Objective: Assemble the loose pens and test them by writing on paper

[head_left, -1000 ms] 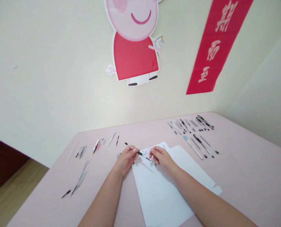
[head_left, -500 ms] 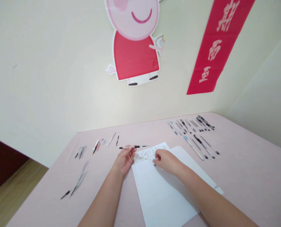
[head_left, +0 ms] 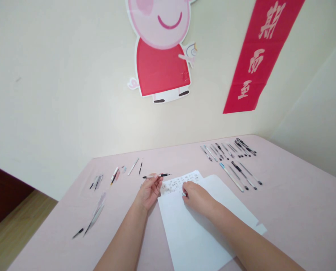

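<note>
My left hand [head_left: 149, 190] is closed on a thin black pen [head_left: 164, 175], pinched near its middle and held level just above the pink table [head_left: 298, 210]. The pen's tip points right, toward the scribbled top edge of a white paper sheet [head_left: 196, 233]. My right hand [head_left: 195, 196] rests on that sheet with its fingers curled. A small dark bit shows at its fingertips, too small to name. A hand's width separates the two hands.
Several pens [head_left: 232, 160] lie in rows at the far right of the table. Loose pens and pen parts [head_left: 115, 173] are spread at the far left, with more [head_left: 96, 214] near the left edge. A second sheet lies under the first. The wall stands close behind.
Both hands were on the pen a second ago. My right hand has come off it and dropped onto the paper; my left hand has turned the pen level.
</note>
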A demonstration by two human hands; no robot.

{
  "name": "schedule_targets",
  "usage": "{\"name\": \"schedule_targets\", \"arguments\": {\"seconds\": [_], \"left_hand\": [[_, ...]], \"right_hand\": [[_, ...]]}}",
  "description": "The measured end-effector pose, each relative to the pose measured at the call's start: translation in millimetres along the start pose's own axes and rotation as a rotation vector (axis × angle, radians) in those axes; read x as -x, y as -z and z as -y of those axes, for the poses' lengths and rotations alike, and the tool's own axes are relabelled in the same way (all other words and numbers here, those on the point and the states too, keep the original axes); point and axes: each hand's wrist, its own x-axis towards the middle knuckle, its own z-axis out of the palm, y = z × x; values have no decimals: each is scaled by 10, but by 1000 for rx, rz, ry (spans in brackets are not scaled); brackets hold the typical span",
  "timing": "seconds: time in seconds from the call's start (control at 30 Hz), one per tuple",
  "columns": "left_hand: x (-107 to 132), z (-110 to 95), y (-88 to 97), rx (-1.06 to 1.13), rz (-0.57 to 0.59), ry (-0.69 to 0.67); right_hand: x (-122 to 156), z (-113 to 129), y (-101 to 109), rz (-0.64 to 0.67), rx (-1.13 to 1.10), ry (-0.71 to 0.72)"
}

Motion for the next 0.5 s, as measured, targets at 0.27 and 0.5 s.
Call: {"name": "schedule_targets", "arguments": {"seconds": [0.27, 0.5], "left_hand": [[89, 32, -125, 32, 47, 38], [91, 90, -128, -52, 79, 66]], "right_hand": [[1, 51, 19, 3, 29, 7], [-121, -39, -36, -219, -305, 58]]}}
